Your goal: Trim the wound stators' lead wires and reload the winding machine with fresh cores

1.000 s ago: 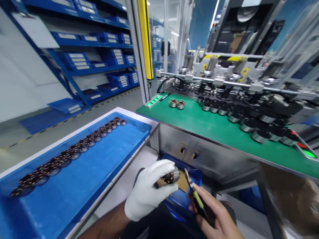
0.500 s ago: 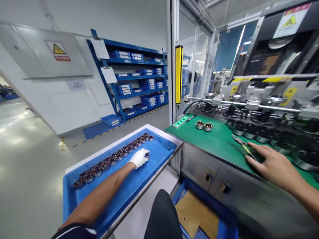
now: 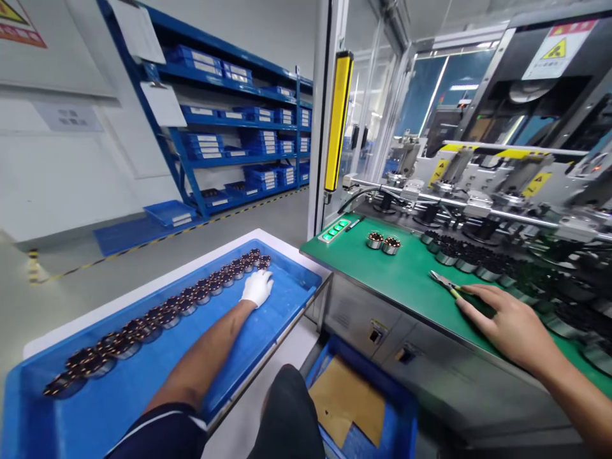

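Your gloved left hand (image 3: 258, 288) is down in the blue tray (image 3: 261, 328), just beside the end coil (image 3: 264, 262) of the long row (image 3: 184, 302), its fingers bent away so you cannot tell whether they pinch anything. Your bare right hand (image 3: 514, 328) has thumb and fingers on either side of the handles of the pliers (image 3: 444, 282), though how tightly you cannot tell; their tip lies over the green worktop (image 3: 401, 280), nearer you than two coils (image 3: 391, 247) standing together.

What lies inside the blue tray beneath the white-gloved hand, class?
A band of copper-wound motor stators and the gloved left hand; whatever its palm covers cannot be seen.
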Available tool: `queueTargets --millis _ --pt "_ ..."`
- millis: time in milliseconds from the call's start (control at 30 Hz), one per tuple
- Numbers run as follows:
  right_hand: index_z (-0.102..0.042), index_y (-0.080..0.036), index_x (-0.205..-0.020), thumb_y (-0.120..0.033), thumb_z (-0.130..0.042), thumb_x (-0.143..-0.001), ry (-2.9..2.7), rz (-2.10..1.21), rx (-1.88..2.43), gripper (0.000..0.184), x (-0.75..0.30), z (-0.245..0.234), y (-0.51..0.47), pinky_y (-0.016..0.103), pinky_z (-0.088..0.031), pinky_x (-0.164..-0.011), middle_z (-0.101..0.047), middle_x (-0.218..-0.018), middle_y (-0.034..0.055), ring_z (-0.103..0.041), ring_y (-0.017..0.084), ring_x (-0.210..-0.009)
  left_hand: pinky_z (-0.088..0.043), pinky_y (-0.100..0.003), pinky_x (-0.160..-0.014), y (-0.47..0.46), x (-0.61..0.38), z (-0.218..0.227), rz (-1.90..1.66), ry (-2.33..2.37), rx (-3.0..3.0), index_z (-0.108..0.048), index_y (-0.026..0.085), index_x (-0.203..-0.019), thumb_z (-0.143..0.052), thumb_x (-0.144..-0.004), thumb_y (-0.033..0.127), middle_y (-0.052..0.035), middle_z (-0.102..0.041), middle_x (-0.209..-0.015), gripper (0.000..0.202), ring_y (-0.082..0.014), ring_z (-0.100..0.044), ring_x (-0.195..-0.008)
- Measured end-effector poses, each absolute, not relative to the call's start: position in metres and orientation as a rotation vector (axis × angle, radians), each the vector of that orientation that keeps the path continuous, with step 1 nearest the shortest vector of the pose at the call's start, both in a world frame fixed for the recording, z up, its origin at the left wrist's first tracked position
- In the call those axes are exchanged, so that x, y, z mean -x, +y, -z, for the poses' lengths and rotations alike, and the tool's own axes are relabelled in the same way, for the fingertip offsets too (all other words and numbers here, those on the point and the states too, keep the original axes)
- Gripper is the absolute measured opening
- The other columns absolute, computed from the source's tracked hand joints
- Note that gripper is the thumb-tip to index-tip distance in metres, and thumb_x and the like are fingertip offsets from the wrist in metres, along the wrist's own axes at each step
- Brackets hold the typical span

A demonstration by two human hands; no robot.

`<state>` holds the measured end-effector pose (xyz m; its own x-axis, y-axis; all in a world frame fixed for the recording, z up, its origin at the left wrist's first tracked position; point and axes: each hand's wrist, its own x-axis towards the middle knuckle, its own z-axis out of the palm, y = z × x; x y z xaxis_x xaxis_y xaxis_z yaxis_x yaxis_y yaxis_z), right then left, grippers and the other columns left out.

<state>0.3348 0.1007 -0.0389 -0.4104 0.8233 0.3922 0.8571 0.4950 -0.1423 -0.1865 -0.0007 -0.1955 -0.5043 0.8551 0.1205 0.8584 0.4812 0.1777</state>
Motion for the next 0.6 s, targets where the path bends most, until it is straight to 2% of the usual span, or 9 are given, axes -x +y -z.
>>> queueTargets --millis 167,300,400,533,600 --pt "-0.069 -0.013 -0.101 -0.053 -0.042 -0.084 -2.337 0.094 1.377 0.051 -0.333 0.037 0.098 0.043 -0.05 -0.097 -0.07 -0.113 0.0163 -0.066 0.032 -0.104 -0.047 -0.051 -0.098 -0.009 0.186 0.196 0.297 -2.759 1.341 -0.052 0.017 -0.13 -0.054 -0.094 0.041 -0.012 -0.056 -0.131 0.044 -0.0267 -0.056 -0.117" --pt "-0.069 -0.012 -0.106 -0.048 -0.043 -0.089 -2.351 0.092 1.381 0.048 -0.33 0.035 0.095 0.042 -0.049 -0.097 -0.069 -0.117 0.0166 -0.065 0.031 -0.108 -0.05 -0.049 -0.094 -0.012 0.181 0.172 0.268 -2.771 1.355 -0.055 0.016 -0.126 -0.057 -0.092 0.04 -0.0112 -0.059 -0.126 0.041 -0.025 -0.06 -0.111" --pt "-0.069 -0.01 -0.111 -0.044 -0.044 -0.091 -2.366 0.097 1.39 0.047 -0.329 0.035 0.094 0.041 -0.048 -0.099 -0.068 -0.118 0.0163 -0.064 0.03 -0.11 -0.051 -0.048 -0.093 -0.001 0.165 0.128 0.33 -2.68 1.433 -0.058 0.015 -0.121 -0.058 -0.092 0.04 -0.0106 -0.062 -0.122 0.038 -0.0239 -0.062 -0.107" --pt "-0.067 -0.008 -0.116 -0.04 -0.045 -0.094 -2.375 0.115 1.416 0.044 -0.326 0.036 0.094 0.04 -0.045 -0.102 -0.067 -0.121 0.0163 -0.061 0.029 -0.113 -0.04 -0.051 -0.106 0.035 0.11 0.049 0.517 -2.334 1.647 -0.051 0.016 -0.133 -0.046 -0.097 0.042 -0.0124 -0.054 -0.136 0.044 -0.0266 -0.052 -0.125" --pt "-0.067 -0.008 -0.116 -0.037 -0.047 -0.094 -2.369 0.123 1.434 0.042 -0.325 0.036 0.094 0.039 -0.045 -0.101 -0.066 -0.12 0.0167 -0.061 0.029 -0.113 -0.032 -0.043 -0.113 0.056 0.068 0.017 0.556 -2.132 1.83 -0.053 0.022 -0.133 -0.042 -0.097 0.046 -0.0084 -0.052 -0.141 0.045 -0.0246 -0.045 -0.132"
